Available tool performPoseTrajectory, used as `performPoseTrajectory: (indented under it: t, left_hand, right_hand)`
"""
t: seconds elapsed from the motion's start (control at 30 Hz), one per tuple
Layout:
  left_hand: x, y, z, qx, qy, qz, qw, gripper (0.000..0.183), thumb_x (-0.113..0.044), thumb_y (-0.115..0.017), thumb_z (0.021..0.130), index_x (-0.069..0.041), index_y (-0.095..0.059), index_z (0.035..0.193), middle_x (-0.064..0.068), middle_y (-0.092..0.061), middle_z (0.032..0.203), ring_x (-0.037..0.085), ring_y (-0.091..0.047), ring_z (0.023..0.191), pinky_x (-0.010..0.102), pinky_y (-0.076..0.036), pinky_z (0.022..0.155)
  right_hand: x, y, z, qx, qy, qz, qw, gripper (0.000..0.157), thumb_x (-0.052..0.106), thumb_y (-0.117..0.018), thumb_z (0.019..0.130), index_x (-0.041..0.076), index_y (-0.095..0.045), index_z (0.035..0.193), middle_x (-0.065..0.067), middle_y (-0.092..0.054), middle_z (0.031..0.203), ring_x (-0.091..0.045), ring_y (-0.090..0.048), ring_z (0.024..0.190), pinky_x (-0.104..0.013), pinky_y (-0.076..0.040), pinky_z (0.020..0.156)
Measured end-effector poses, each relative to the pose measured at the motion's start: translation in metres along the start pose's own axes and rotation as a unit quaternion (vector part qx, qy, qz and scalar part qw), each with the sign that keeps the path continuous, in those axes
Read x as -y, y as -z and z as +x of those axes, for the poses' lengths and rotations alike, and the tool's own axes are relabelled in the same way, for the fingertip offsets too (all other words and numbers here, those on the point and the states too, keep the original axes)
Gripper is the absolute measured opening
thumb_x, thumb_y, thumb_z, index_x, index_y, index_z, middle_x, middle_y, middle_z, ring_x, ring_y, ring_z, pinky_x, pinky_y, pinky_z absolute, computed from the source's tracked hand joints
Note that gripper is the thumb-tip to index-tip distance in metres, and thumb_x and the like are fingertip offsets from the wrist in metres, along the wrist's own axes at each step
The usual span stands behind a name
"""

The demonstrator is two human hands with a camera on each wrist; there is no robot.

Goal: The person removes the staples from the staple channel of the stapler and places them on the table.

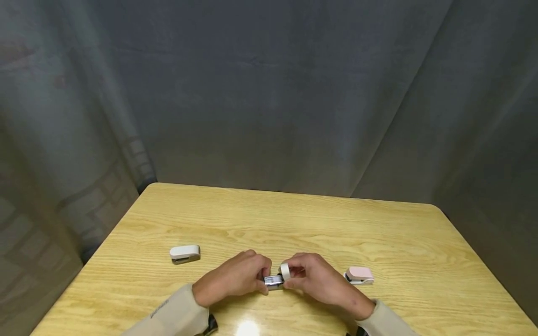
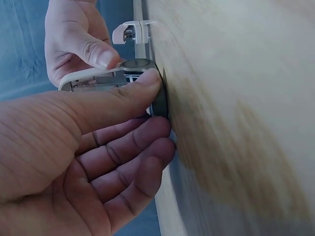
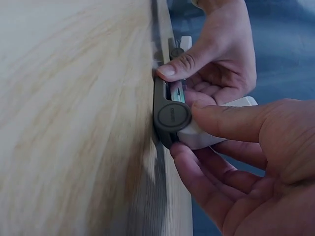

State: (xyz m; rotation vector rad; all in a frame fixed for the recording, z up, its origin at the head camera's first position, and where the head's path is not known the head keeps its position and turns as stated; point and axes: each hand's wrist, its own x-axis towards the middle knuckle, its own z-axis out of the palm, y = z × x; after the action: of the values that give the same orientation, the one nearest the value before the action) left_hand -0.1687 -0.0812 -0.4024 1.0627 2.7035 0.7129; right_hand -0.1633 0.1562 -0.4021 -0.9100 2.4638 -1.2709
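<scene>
The opened stapler [image 1: 274, 280] sits at the table [image 1: 252, 214] surface, its long axis running left to right. The left hand [image 1: 239, 276] pinches its left end; the right hand [image 1: 318, 280] pinches the raised white cover [image 1: 285, 271] at its right, hinged end. Neither is nearer.

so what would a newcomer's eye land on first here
Probably the opened stapler, held by the person's left grip and right grip at the near middle of the wooden table. After that, likely the two others lying apart from it: a white-topped stapler off to the left and a pink-topped stapler to the right.
</scene>
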Motion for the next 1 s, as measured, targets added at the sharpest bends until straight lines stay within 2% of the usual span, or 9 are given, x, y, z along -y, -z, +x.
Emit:
performPoseTrajectory:
  t: [0.13,0.3,0.47,0.57,0.7,0.77,0.87,1.0]
  left_hand:
    - [0.000,-0.001,0.000,0.001,-0.001,-0.010,0.9999,0.030,-0.020,-0.091,0.077,-0.019,-0.062,0.076,-0.017,-0.054,0.066,0.001,-0.047,0.062,0.021,-0.043,0.059]
    - [0.002,-0.001,0.001,0.004,-0.002,-0.016,0.9999,0.029,-0.019,-0.091,0.078,-0.019,-0.062,0.076,-0.017,-0.053,0.066,0.000,-0.048,0.059,0.020,-0.043,0.056]
    - [0.002,-0.001,0.002,0.004,-0.001,-0.015,0.9999,0.030,-0.019,-0.091,0.078,-0.020,-0.061,0.076,-0.017,-0.053,0.065,0.000,-0.047,0.060,0.021,-0.043,0.058]
    - [0.003,-0.001,0.002,0.006,-0.001,-0.026,0.9997,0.030,-0.017,-0.091,0.079,-0.019,-0.061,0.076,-0.017,-0.053,0.065,0.000,-0.048,0.058,0.021,-0.043,0.056]
    - [0.003,-0.001,0.002,0.008,0.002,-0.039,0.9992,0.030,-0.016,-0.091,0.079,-0.019,-0.061,0.076,-0.017,-0.053,0.065,-0.001,-0.048,0.056,0.020,-0.043,0.055]
    - [0.004,-0.001,0.002,0.009,0.003,-0.043,0.9990,0.030,-0.016,-0.091,0.079,-0.019,-0.061,0.076,-0.016,-0.053,0.064,-0.001,-0.048,0.056,0.020,-0.043,0.055]
    - [0.005,-0.001,0.002,0.013,0.006,-0.049,0.9987,0.030,-0.017,-0.091,0.079,-0.019,-0.061,0.077,-0.016,-0.053,0.064,0.000,-0.047,0.056,0.020,-0.043,0.055]
    - [0.006,0.000,0.002,0.016,0.009,-0.053,0.9984,0.029,-0.017,-0.091,0.079,-0.018,-0.062,0.078,-0.015,-0.053,0.065,0.000,-0.047,0.057,0.021,-0.042,0.056]
  right_hand:
    - [-0.001,0.004,-0.002,0.007,-0.012,0.026,1.000,0.017,0.005,-0.080,0.088,0.012,-0.075,0.103,0.005,-0.069,0.094,-0.010,-0.065,0.082,-0.027,-0.054,0.072]
    - [-0.003,0.008,-0.002,0.016,-0.035,0.046,0.998,0.019,0.004,-0.080,0.088,0.012,-0.074,0.105,0.004,-0.071,0.091,-0.010,-0.062,0.073,-0.024,-0.049,0.063]
    - [-0.001,0.011,-0.002,0.026,-0.030,0.016,0.999,0.021,0.007,-0.081,0.089,0.012,-0.074,0.108,0.006,-0.068,0.089,-0.007,-0.058,0.069,-0.024,-0.048,0.061]
    - [0.002,0.014,-0.001,0.037,-0.024,-0.006,0.999,0.023,0.012,-0.082,0.089,0.012,-0.073,0.111,0.005,-0.069,0.094,-0.007,-0.058,0.072,-0.025,-0.049,0.063]
    - [0.008,0.018,-0.002,0.035,-0.017,-0.024,0.999,0.030,0.023,-0.079,0.094,0.011,-0.071,0.120,0.001,-0.071,0.111,-0.014,-0.063,0.089,-0.028,-0.051,0.075]
    - [0.013,0.018,-0.002,0.025,-0.002,-0.036,0.999,0.031,0.026,-0.076,0.096,0.011,-0.071,0.123,0.000,-0.071,0.117,-0.018,-0.064,0.099,-0.031,-0.051,0.083]
    - [0.022,0.016,-0.002,0.015,0.040,-0.045,0.998,0.025,0.022,-0.073,0.098,0.014,-0.072,0.122,0.001,-0.071,0.118,-0.020,-0.065,0.104,-0.034,-0.053,0.086]
    - [0.032,0.010,0.002,0.012,0.101,-0.064,0.993,0.017,0.012,-0.070,0.100,0.014,-0.073,0.116,0.004,-0.072,0.109,-0.010,-0.066,0.096,-0.033,-0.056,0.081]
